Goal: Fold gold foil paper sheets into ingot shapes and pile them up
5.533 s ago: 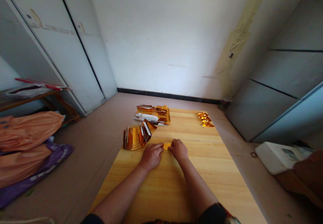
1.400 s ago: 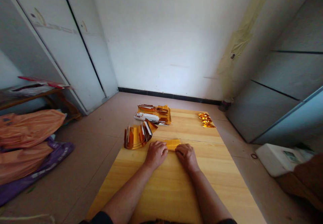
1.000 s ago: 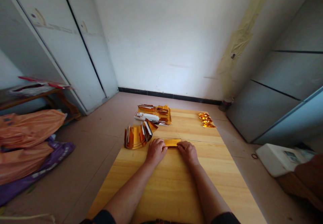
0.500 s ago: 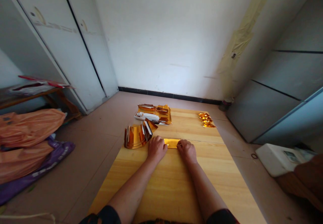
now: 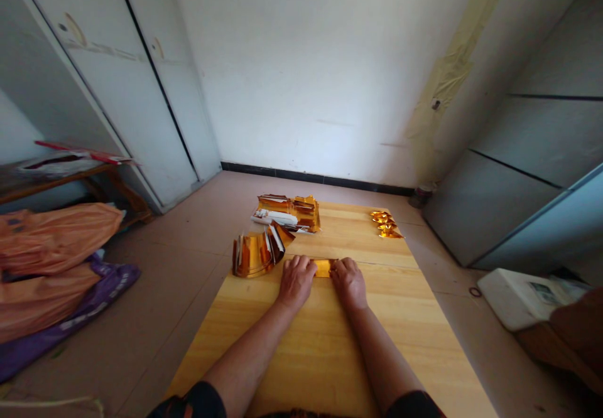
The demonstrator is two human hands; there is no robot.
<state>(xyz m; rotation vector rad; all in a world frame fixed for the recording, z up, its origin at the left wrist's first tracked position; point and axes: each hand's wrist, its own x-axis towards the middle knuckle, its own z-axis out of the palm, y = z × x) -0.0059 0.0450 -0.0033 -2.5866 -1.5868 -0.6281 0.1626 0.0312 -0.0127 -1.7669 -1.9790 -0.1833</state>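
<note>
A narrow, shiny gold strip of foil-like paper (image 5: pixel 323 268) lies crosswise on the pale yellow wooden table (image 5: pixel 320 361), at about the middle of its width, just on the near side of the dark seam running across the boards. The left hand (image 5: pixel 298 281) has its fingers curled and drawn together, closed on the strip's left end; the right hand (image 5: pixel 349 283) is likewise bunched, its fingertips pinching the right end. The thumbs are mostly hidden, so how they press underneath cannot be told. Only the short middle stretch of the strip shows between the hands, low to the board and with creases across it. Just left of the left hand, near the table's left edge, stands a curved fan of bronze-gold sheets with white slips between them (image 5: pixel 257 253). Beyond it, at the far left, lies a bundle of gold foil sheets (image 5: pixel 308 212) with a white paper packet (image 5: pixel 276 218) against it. At the far right corner sits a small row of crumpled-looking, pointed gold foil pieces (image 5: pixel 386 225), well apart from the hands. The step in hand looks like shaping or creasing the strip at its two ends; the next move seems to call for even fingertip pressure, with both ends kept level and square.
</note>
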